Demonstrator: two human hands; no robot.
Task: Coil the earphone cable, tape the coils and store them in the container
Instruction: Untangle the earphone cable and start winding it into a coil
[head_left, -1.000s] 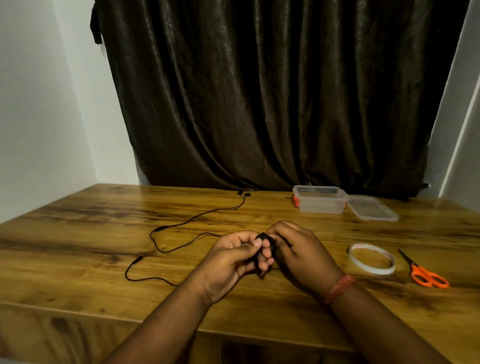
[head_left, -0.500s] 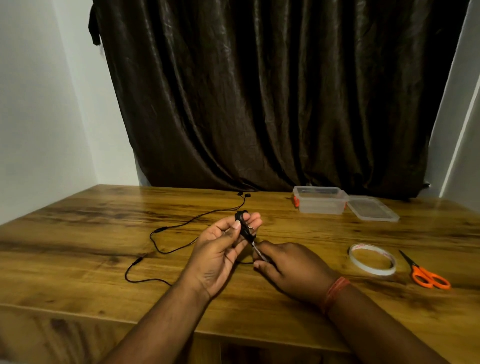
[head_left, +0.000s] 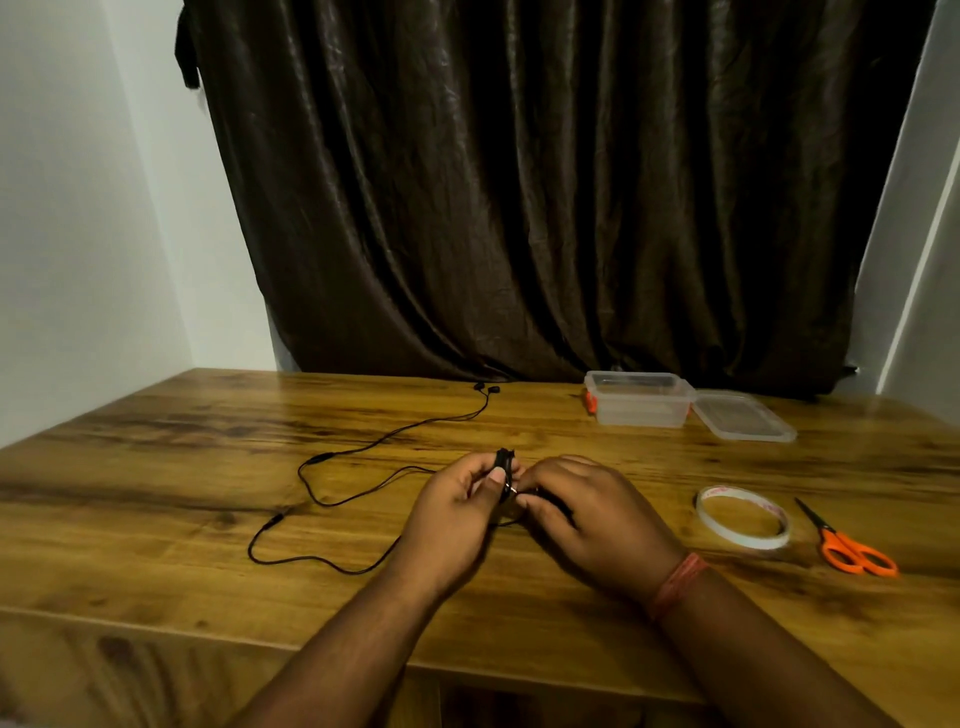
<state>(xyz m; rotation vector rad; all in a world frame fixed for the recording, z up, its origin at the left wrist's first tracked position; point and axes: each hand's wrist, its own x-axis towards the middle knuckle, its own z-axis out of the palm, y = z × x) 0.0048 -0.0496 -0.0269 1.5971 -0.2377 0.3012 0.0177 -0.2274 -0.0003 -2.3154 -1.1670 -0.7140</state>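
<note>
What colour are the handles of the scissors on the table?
Orange. The scissors lie right of the tape roll, seen clearly in the head view.

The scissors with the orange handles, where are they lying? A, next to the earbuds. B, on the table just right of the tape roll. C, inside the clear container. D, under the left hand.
B: the scissors lie on the table just right of the tape roll.

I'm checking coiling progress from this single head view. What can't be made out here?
- Number of loops in the black earphone cable: the left hand and right hand cover the bundle.
- Each hand's grip: fingers overlap and blur.
- The two earbuds: too small for detail.
- Contents of the clear plastic container: murky through its walls.
</note>
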